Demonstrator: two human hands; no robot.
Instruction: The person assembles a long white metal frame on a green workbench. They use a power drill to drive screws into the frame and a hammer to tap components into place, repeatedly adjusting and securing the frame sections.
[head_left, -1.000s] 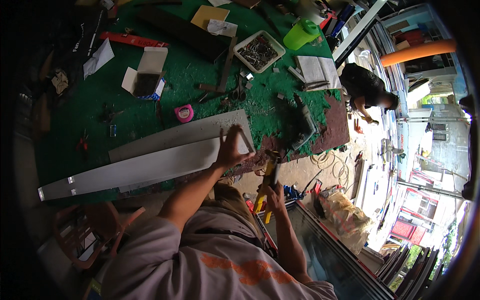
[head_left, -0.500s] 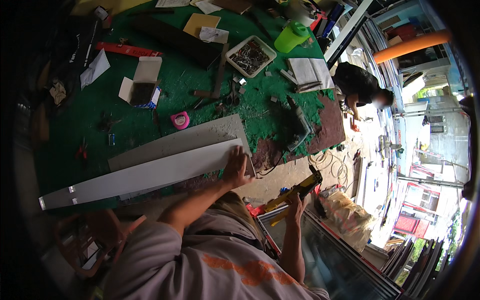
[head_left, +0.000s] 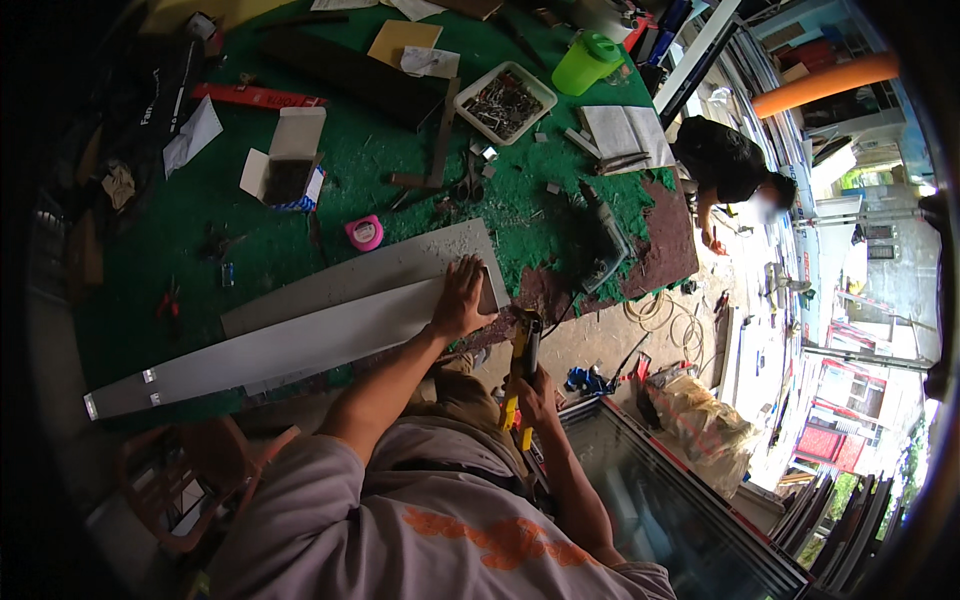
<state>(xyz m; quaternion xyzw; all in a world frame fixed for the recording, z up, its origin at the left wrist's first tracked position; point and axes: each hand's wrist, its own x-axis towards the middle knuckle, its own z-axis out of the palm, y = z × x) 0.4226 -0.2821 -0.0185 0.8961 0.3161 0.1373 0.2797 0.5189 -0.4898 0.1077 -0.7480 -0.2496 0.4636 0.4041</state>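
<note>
A long white panel (head_left: pixel 300 340) lies along the near edge of the green-topped table, over a wider grey sheet (head_left: pixel 390 262). My left hand (head_left: pixel 462 300) rests flat on the panel's right end, fingers stretched out. Just to its right, my right hand (head_left: pixel 536 395) is wrapped round a yellow-and-black hand tool (head_left: pixel 520 355) with yellow handle ends. The tool's dark head points up beside the panel's right end; whether they touch I cannot tell. Small shiny clips (head_left: pixel 150 377) sit near the panel's left end.
On the table are a power drill (head_left: pixel 606 250), a pink tape measure (head_left: pixel 364 233), an opened carton (head_left: pixel 285 180), a tray of fasteners (head_left: pixel 505 104) and a green jug (head_left: pixel 587 65). A co-worker (head_left: pixel 728 160) bends down beyond the right edge. A framed glass panel (head_left: pixel 660 480) leans nearby.
My right hand has brought the yellow-and-black tool left and up to the panel's end, its head turned upward. My left hand stays on the panel, its fingers shifted slightly left.
</note>
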